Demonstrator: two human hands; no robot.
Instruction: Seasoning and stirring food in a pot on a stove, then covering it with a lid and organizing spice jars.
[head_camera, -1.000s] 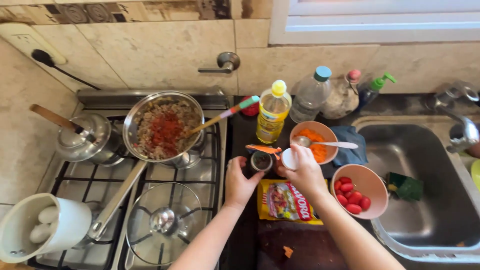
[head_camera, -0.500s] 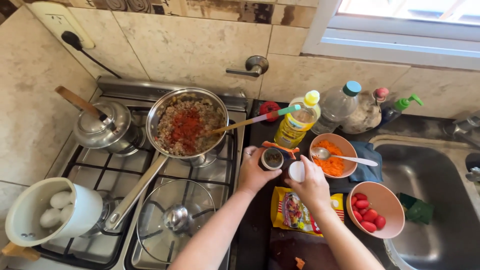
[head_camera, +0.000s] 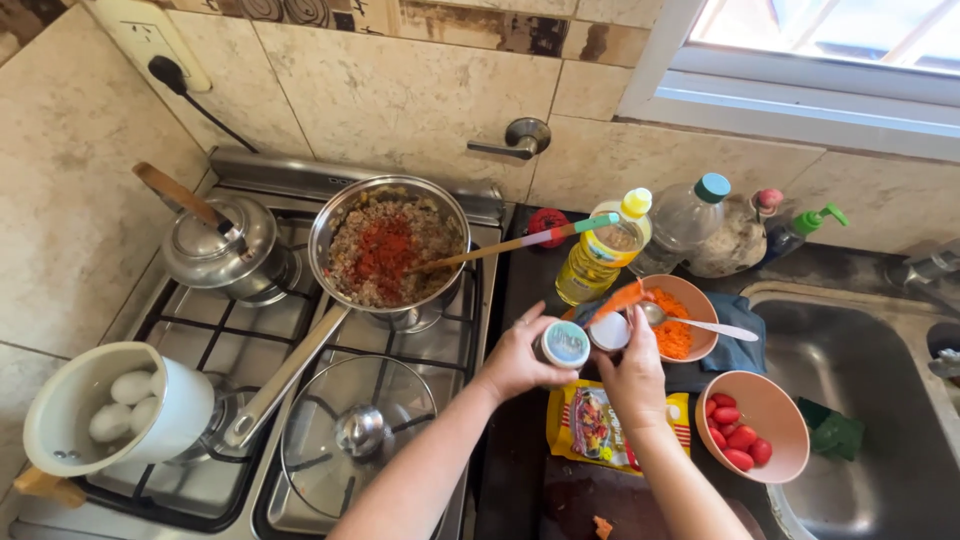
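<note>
You're standing in a home kitchen. Take the gas stove (head_camera: 300, 400) as your marker: a pan of mince (head_camera: 388, 250) sits on it, tiled wall (head_camera: 400, 90) behind, steel sink (head_camera: 860, 380) well to its right, oil bottle (head_camera: 600, 255) between.

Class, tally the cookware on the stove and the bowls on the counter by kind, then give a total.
Frying pan with meat: 1
Lidded steel pot: 1
White pot of eggs: 1
Glass lid: 1
Bowl of grated carrot: 1
Bowl of small tomatoes: 1
Total: 6
</note>
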